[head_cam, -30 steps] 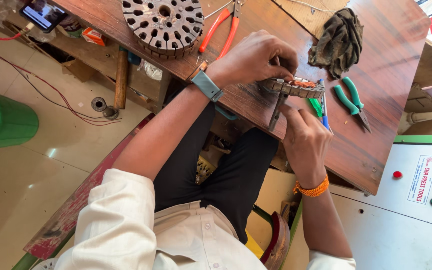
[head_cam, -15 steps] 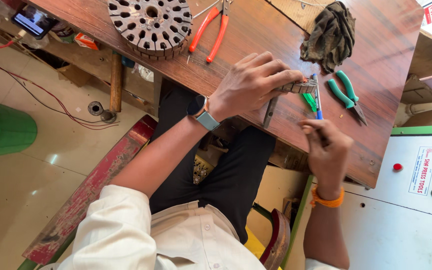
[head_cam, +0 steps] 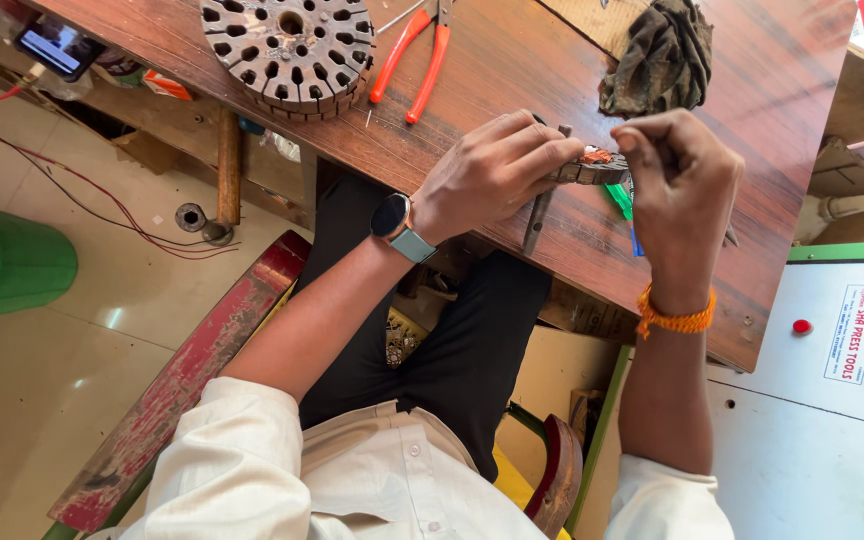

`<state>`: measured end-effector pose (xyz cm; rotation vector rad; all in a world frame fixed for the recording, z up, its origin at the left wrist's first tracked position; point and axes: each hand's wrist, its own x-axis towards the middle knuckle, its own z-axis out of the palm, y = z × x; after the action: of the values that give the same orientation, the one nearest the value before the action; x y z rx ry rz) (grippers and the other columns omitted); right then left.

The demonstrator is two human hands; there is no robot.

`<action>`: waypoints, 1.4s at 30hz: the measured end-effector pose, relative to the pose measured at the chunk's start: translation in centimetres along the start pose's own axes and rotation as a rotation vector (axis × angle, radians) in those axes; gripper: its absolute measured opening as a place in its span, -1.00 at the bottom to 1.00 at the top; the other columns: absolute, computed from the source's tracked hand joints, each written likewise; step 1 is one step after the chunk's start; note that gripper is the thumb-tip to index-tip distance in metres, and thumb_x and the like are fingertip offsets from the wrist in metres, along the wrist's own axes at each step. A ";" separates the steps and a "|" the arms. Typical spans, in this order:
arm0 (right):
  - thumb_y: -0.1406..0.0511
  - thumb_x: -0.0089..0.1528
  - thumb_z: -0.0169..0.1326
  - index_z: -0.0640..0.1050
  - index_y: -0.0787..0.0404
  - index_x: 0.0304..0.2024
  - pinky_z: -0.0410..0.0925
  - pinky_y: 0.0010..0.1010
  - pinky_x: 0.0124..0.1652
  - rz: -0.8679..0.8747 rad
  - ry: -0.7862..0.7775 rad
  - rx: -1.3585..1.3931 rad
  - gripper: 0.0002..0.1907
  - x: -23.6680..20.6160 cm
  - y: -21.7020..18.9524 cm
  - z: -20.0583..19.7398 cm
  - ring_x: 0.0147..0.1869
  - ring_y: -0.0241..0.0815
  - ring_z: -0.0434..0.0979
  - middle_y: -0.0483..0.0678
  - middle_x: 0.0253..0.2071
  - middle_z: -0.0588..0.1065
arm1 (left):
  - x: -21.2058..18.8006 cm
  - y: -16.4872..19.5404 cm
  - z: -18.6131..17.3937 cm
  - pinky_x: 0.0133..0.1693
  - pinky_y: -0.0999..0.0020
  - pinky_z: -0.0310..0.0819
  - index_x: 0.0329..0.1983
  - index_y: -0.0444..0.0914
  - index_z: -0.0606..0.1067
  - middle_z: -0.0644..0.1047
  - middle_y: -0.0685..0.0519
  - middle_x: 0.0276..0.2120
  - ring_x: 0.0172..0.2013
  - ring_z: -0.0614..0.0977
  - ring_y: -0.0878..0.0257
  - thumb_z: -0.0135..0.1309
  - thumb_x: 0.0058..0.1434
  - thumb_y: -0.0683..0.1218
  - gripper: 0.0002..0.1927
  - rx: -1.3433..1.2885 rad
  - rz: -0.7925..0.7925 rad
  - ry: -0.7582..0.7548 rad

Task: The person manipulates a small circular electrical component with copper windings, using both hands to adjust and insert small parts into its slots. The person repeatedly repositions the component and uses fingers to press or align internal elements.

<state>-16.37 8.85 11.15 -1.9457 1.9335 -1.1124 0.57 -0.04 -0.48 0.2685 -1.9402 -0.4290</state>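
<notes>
On the reddish wooden counter [head_cam: 512, 60], the left hand [head_cam: 492, 175] grasps a small copper-wound metal part [head_cam: 592, 167]; right hand [head_cam: 677, 185] fingers pinched closed just beside it.

Both hands [head_cam: 497, 175] on small metal part [head_cam: 592, 168]

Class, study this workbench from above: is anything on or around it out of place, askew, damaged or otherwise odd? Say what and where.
Two things stand out. A phone sits at the bench's far left corner, overhanging the edge, where a knock could drop it. Loose red wires trail across the floor beneath. Otherwise the slotted metal disc, orange-handled pliers and crumpled rag lie flat on the wooden bench.
</notes>
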 end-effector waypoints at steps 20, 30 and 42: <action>0.34 0.39 0.30 0.66 0.35 -0.16 0.09 -0.56 -0.41 0.072 -0.117 -0.104 -0.85 2.9 0.9 -0.4 -0.41 -0.44 0.30 -0.14 -0.42 0.49 | 7.2 -1.5 -1.1 -0.31 0.17 0.50 -0.42 -0.10 0.63 0.66 0.09 -0.45 -0.30 0.70 0.08 0.33 -0.07 0.08 -0.78 -0.085 -0.629 -0.287; 0.45 0.38 0.19 0.64 0.35 -0.03 0.19 -0.63 -0.33 0.171 -0.195 0.218 -0.88 -3.3 -3.5 -0.5 -0.28 -0.50 0.36 -0.20 -0.25 0.53 | 4.0 -4.5 -1.7 -0.21 0.35 0.59 -0.22 -0.21 0.68 0.69 0.04 -0.31 -0.28 0.74 0.21 0.35 0.12 -0.17 -0.84 -0.484 -0.265 -0.243; 0.54 0.43 0.08 0.63 0.30 -0.05 0.10 -0.60 -0.36 0.072 0.015 0.030 -0.85 -6.1 -3.2 1.8 -0.37 -0.51 0.22 -0.17 -0.33 0.50 | 4.6 -4.4 -2.4 -0.25 0.21 0.51 -0.24 -0.17 0.71 0.65 0.02 -0.36 -0.32 0.68 0.10 0.33 0.12 -0.20 -0.86 -0.367 -0.145 -0.251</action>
<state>-11.96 14.27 9.55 -1.8421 1.9668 -1.1326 0.89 -6.23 2.39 0.1199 -2.0447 -0.9395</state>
